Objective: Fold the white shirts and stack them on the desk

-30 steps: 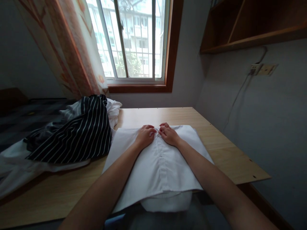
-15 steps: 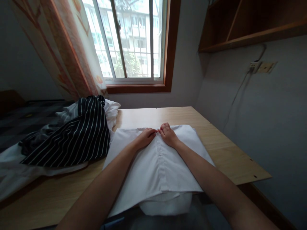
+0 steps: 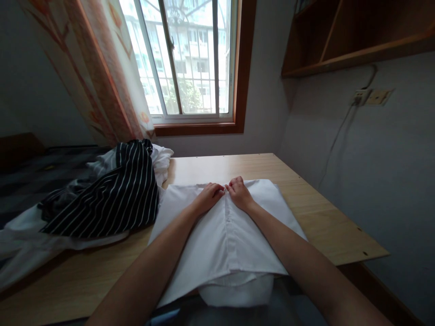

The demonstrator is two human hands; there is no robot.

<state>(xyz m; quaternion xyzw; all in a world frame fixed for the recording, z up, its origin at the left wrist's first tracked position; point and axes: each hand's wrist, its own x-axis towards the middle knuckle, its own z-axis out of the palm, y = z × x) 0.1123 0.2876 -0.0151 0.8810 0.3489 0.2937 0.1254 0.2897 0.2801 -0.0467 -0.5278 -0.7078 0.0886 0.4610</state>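
Note:
A white shirt point(image 3: 200, 253) lies spread on the wooden table, its button strip running down the middle toward me. At the far end of that strip, my left hand point(image 3: 211, 195) pinches the cloth with bent fingers. Right beside it, my right hand point(image 3: 239, 192) is closed on the same strip, the fingertips of both hands nearly touching. Whatever small part sits between the fingertips is too small to make out. The near end of the shirt hangs over the table's front edge.
Left of the shirt, a black striped garment point(image 3: 112, 199) lies heaped with white clothes point(image 3: 161, 158). The table point(image 3: 306, 208) reaches toward the window point(image 3: 193, 63). A wooden shelf point(image 3: 353, 50) hangs on the right wall above a socket point(image 3: 361, 96) with a cable.
Both hands stay at the same spot on the button strip, with only small finger movements. The whole view has shifted slightly.

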